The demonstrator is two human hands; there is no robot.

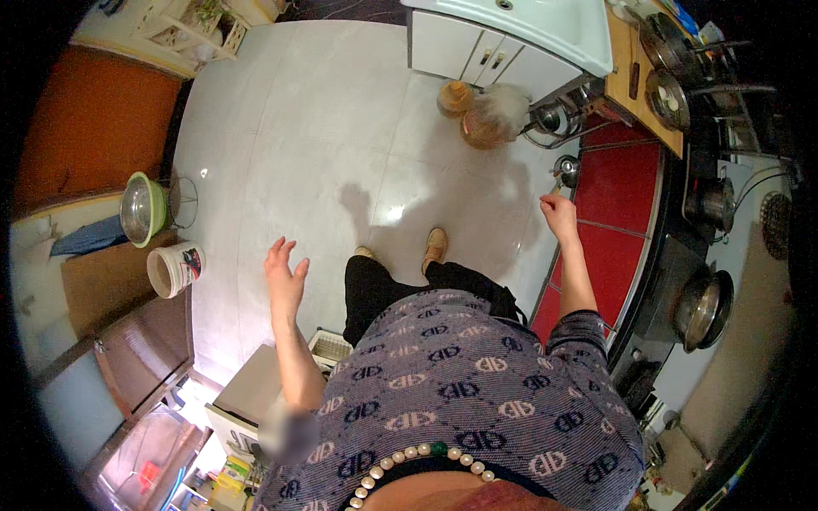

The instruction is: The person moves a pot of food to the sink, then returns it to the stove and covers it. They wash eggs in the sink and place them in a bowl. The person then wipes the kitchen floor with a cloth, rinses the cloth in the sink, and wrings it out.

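Note:
My left hand [285, 271] hangs over the tiled floor with its fingers apart and nothing in it. To the right, my right hand [560, 216] is curled, and a pale handle meets its fingertips. Beyond that handle is the round, shiny bowl of a steel utensil [567, 170], perhaps a ladle, in front of the red cabinet doors [618, 185]. The inside of my right fist is hidden. My two tan shoes [436, 246] stand on the pale floor tiles [307, 128] below.
A white sink cabinet [473, 48] stands ahead, with bagged brown jars [484, 124] on the floor. Along the right run a counter with pans [700, 310] and a pot [709, 204]. A white bucket [176, 269] and green basin [144, 209] are left. A white basket [331, 346] sits near my legs.

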